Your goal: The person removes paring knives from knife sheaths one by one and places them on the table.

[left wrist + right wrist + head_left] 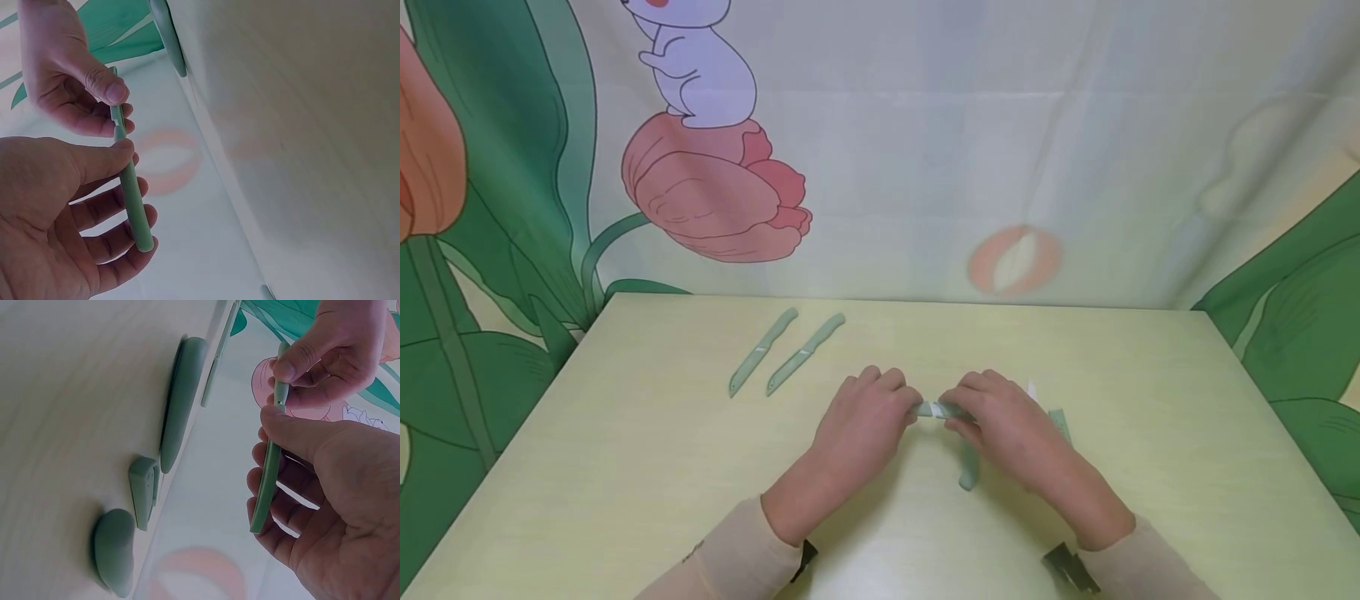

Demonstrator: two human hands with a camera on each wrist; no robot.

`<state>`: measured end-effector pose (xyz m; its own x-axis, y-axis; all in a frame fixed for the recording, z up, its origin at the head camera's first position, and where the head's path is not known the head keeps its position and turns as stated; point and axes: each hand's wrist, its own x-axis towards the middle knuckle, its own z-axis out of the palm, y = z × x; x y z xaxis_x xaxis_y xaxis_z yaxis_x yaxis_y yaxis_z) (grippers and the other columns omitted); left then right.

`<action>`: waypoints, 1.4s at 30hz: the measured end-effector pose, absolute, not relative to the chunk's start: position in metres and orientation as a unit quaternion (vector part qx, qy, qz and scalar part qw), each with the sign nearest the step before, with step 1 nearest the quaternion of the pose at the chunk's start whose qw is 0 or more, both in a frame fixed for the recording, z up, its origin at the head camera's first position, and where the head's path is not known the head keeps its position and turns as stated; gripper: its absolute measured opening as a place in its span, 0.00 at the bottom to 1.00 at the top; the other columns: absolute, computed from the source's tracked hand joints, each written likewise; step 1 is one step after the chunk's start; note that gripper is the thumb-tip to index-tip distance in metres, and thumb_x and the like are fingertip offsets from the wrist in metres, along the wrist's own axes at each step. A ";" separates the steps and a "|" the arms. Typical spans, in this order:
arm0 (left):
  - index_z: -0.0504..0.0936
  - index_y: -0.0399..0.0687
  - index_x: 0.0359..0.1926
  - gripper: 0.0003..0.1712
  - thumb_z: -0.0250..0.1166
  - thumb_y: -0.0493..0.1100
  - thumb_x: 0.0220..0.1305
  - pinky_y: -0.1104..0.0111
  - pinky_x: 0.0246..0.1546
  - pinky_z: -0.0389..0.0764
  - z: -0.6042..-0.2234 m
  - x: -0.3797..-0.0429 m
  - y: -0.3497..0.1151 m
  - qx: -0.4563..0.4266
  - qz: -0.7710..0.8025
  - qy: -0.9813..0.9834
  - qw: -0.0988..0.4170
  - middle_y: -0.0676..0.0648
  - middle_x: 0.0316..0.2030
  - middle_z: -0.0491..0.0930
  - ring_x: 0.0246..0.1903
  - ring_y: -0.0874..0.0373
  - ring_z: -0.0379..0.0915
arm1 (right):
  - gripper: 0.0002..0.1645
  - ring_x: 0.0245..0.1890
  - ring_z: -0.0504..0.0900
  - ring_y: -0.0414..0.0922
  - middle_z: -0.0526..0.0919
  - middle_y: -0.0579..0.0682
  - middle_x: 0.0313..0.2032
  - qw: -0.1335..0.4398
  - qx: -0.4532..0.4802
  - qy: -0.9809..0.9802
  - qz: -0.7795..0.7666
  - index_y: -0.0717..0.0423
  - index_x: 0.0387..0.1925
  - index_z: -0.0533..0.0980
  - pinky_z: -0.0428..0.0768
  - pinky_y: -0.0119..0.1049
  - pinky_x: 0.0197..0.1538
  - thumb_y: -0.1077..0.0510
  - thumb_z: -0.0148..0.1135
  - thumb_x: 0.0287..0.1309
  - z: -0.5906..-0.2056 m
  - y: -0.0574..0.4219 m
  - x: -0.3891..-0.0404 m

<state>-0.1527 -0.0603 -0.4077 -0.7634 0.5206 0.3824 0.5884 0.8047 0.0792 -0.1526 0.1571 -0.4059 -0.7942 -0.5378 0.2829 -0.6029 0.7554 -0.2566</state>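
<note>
Both hands are raised over the middle of the table with a pale green knife between them. My left hand (867,421) pinches the knife's smooth handle (135,209) between thumb and fingers. At the other end, my right hand (1011,425) grips its green blade cover (267,478). In the head view a short white strip (936,410) shows between handle and cover. Beneath the right hand, a curved green handle (970,468) lies on the table, partly hidden. A white pointed tip (1032,389) and a flat green piece (1060,423) show past that hand.
Two covered green knives (805,354) lie side by side, slanted, at the back left of the pale table (625,467). Behind the table's far edge hangs a printed curtain (887,167) with flowers and leaves. Dark straps (1071,568) show at the sleeves.
</note>
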 end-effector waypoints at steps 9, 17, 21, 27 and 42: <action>0.90 0.54 0.39 0.06 0.79 0.43 0.63 0.69 0.27 0.66 -0.407 -0.152 -0.060 -0.292 -0.101 -0.937 0.167 0.55 0.29 0.74 0.27 0.56 0.63 | 0.15 0.37 0.77 0.42 0.86 0.44 0.40 0.100 0.311 -0.929 0.174 0.54 0.47 0.88 0.79 0.35 0.41 0.61 0.80 0.59 -0.407 0.158 -0.153; 0.91 0.53 0.40 0.06 0.79 0.43 0.62 0.69 0.27 0.66 -0.407 -0.151 -0.060 -0.290 -0.098 -0.937 0.166 0.55 0.29 0.74 0.27 0.56 0.63 | 0.15 0.37 0.77 0.42 0.86 0.44 0.40 0.093 0.306 -0.931 0.174 0.54 0.48 0.87 0.79 0.35 0.41 0.60 0.79 0.59 -0.408 0.158 -0.154; 0.91 0.53 0.40 0.07 0.80 0.43 0.62 0.69 0.27 0.66 -0.406 -0.151 -0.060 -0.290 -0.094 -0.937 0.169 0.54 0.29 0.75 0.27 0.56 0.63 | 0.15 0.37 0.77 0.42 0.85 0.44 0.40 0.088 0.302 -0.934 0.169 0.54 0.48 0.87 0.79 0.35 0.41 0.59 0.79 0.60 -0.407 0.158 -0.154; 0.91 0.54 0.40 0.07 0.80 0.43 0.62 0.69 0.26 0.66 -0.406 -0.151 -0.060 -0.291 -0.091 -0.937 0.172 0.54 0.29 0.75 0.27 0.56 0.63 | 0.15 0.38 0.77 0.42 0.85 0.44 0.41 0.082 0.300 -0.936 0.167 0.55 0.49 0.87 0.80 0.35 0.41 0.59 0.79 0.61 -0.406 0.158 -0.154; 0.92 0.53 0.41 0.08 0.80 0.44 0.61 0.69 0.27 0.67 -0.404 -0.152 -0.061 -0.287 -0.092 -0.939 0.166 0.54 0.31 0.77 0.28 0.56 0.65 | 0.15 0.37 0.77 0.43 0.86 0.45 0.40 0.097 0.311 -0.930 0.169 0.55 0.47 0.88 0.79 0.35 0.40 0.61 0.81 0.57 -0.405 0.161 -0.156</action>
